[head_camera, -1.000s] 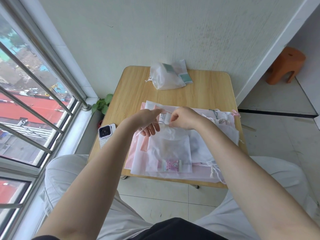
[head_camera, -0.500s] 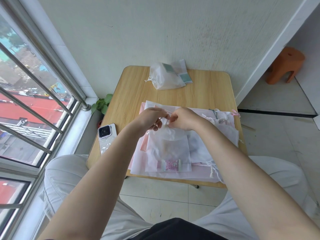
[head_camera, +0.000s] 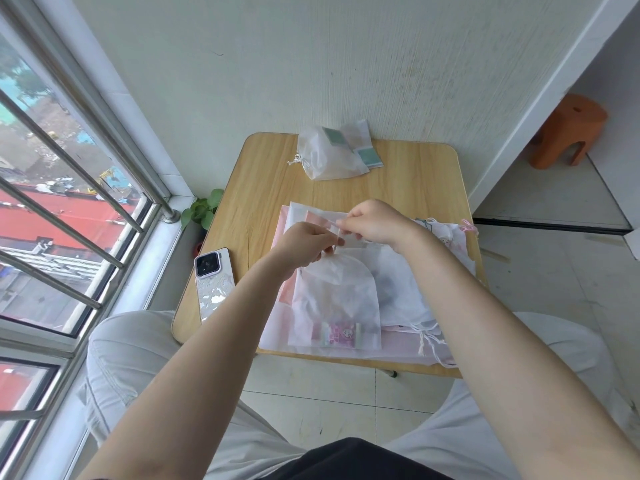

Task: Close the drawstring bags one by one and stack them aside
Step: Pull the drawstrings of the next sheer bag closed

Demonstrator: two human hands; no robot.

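A sheer white drawstring bag (head_camera: 334,303) with a small pink box inside lies on top of a pile of white and pink bags (head_camera: 408,289) at the table's near edge. My left hand (head_camera: 306,245) grips the bag's gathered neck. My right hand (head_camera: 372,223) pinches the white drawstring just above it. The neck itself is hidden behind my fingers. Two closed bags (head_camera: 329,157) with green boxes inside lie at the far side of the table.
The small wooden table (head_camera: 415,181) stands against the wall. A phone (head_camera: 213,282) lies face down at its left edge. A window with metal bars (head_camera: 69,202) is at the left, a potted plant (head_camera: 204,211) below it, an orange stool (head_camera: 568,131) at the right.
The bag's mouth has drawn in narrower between my hands. My right hand has lifted slightly with the drawstring; my left has closed on the neck.
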